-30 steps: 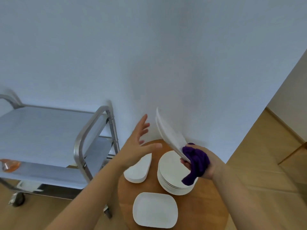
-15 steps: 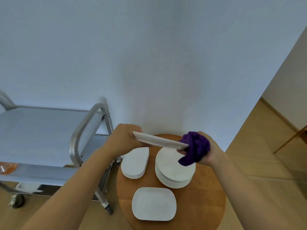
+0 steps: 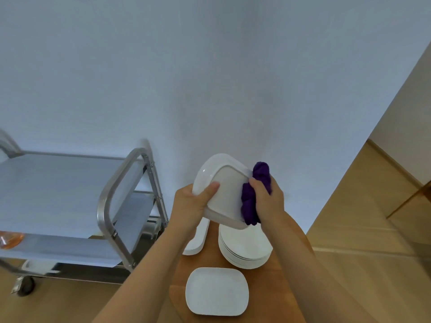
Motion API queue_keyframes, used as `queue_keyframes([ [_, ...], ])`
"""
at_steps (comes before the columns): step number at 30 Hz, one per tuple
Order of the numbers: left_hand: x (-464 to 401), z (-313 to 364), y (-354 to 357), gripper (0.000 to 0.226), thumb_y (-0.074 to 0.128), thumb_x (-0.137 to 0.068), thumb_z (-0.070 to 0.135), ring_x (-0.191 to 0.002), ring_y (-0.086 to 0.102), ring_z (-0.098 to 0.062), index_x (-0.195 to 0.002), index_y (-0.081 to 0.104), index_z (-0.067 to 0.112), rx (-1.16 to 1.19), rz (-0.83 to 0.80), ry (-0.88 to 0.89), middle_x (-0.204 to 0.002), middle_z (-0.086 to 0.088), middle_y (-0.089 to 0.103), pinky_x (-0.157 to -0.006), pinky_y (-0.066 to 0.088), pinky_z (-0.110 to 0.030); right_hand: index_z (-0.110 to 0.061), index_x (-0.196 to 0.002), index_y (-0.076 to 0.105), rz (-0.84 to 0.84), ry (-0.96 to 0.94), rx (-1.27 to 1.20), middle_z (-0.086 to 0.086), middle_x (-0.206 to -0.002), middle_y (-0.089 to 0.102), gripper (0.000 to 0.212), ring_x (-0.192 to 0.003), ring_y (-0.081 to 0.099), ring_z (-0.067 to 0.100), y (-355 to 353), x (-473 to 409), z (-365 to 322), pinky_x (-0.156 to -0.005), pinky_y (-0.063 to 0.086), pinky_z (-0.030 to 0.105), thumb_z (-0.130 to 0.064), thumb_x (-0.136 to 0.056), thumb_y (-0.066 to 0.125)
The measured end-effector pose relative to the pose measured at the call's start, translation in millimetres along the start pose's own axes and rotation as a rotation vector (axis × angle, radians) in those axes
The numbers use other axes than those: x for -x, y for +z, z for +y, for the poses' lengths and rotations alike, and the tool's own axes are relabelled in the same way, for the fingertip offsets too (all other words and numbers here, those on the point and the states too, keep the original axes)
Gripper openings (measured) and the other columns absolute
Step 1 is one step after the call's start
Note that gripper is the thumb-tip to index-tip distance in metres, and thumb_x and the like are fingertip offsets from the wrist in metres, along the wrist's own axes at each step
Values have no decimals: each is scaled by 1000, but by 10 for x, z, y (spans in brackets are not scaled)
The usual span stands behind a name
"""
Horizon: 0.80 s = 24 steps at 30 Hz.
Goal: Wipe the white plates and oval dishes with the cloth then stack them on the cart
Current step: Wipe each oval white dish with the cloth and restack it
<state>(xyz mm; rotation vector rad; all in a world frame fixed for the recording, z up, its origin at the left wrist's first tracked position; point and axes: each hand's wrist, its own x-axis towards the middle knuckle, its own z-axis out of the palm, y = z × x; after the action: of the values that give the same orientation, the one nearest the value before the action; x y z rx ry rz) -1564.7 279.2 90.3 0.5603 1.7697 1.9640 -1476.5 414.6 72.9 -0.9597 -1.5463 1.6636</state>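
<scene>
You now have the white plate (image 3: 224, 194) tipped up with its underside facing you; half a second ago it lay nearly flat between your hands, edge-on to the camera, and a second ago only your right hand held it. Your left hand (image 3: 189, 206) grips its left rim, thumb laid across the back. Your right hand (image 3: 265, 201) holds the bunched purple cloth (image 3: 253, 197) against the plate's right edge, fingers curled round the cloth. The plate hangs above the round wooden tabletop (image 3: 277, 283), over the stack of round plates (image 3: 245, 248).

This likely means wiping of the underside is beginning, so this plate is not ready for the cart (image 3: 70, 183). An oval dish (image 3: 197, 238) and a rounded rectangular plate (image 3: 217, 291) wait on the tabletop. The cart's top shelf shows no plates, so the task looks to be early on.
</scene>
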Motion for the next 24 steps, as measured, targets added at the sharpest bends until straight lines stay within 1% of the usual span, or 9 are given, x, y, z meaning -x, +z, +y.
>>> queue_keyframes([
  [3, 13, -22, 102, 50, 49, -70, 66, -49, 58, 2, -65, 61, 17, -83, 38, 18, -51, 12, 62, -46, 45, -10, -30, -132, 48, -60, -159, 148, -11, -117, 57, 44, -111, 55, 15, 183, 118, -48, -94, 49, 34, -36, -89, 59],
  [6, -1, -87, 154, 47, 44, -94, 49, -51, 63, -4, -70, 65, 16, -75, 123, -41, -56, 6, 67, -45, 47, -15, -32, -139, 41, -187, -442, 397, -10, -134, 51, 59, -125, 46, 14, 403, 301, -165, -104, 40, 33, -51, -84, 48],
  [8, -35, -115, 133, 36, 43, -99, 38, -63, 69, -13, -83, 67, 17, -26, 152, -62, -66, 1, 71, -53, 53, -23, -28, -141, 41, -242, -574, 495, -7, -146, 42, 60, -138, 31, 14, 511, 376, -204, -114, 25, 34, -49, -85, 45],
  [11, -55, -93, 43, 26, 50, -97, 39, -79, 72, -20, -90, 69, 22, 181, 193, -128, -80, -5, 74, -62, 56, -28, -28, -144, 37, -335, -624, 522, -8, -151, 34, 60, -142, 20, 11, 573, 484, -176, -112, 9, 21, -43, -86, 46],
  [13, -59, -36, 1, 38, 49, -93, 52, -80, 72, -18, -93, 69, 19, 290, 239, -190, -83, -5, 75, -59, 56, -26, -25, -143, 39, -346, -690, 580, -5, -150, 37, 60, -141, 24, 13, 538, 536, -81, -111, 11, 20, -41, -86, 48],
  [15, -94, 24, -56, 45, 47, -91, 57, -82, 72, -19, -98, 67, 18, 321, 293, -202, -87, -5, 75, -63, 56, -29, -16, -140, 45, -302, -782, 635, 0, -146, 42, 58, -139, 29, 15, 435, 531, 78, -112, 20, 28, -38, -86, 51],
  [18, -135, 121, -179, 38, 48, -89, 58, -84, 66, -14, -91, 65, 24, 288, 344, -136, -86, 4, 72, -68, 53, -30, -19, -141, 41, -260, -741, 628, -12, -145, 30, 58, -138, 22, 9, 182, 426, 288, -114, 23, 33, -30, -86, 57],
  [21, -140, 110, -303, 38, 47, -89, 58, -87, 64, -17, -88, 63, 24, 223, 330, -92, -83, 4, 70, -78, 51, -35, -34, -139, 25, -311, -617, 592, -29, -144, 15, 60, -138, 11, -5, -41, 285, 380, -114, 15, 19, -24, -91, 59],
  [24, -123, 39, -336, 36, 45, -92, 56, -95, 64, -21, -92, 64, 25, 202, 291, -127, -91, 2, 71, -86, 51, -41, -32, -142, 32, -320, -544, 666, -23, -146, 24, 57, -134, 25, 0, -154, 158, 419, -110, 25, 20, -20, -93, 58],
])
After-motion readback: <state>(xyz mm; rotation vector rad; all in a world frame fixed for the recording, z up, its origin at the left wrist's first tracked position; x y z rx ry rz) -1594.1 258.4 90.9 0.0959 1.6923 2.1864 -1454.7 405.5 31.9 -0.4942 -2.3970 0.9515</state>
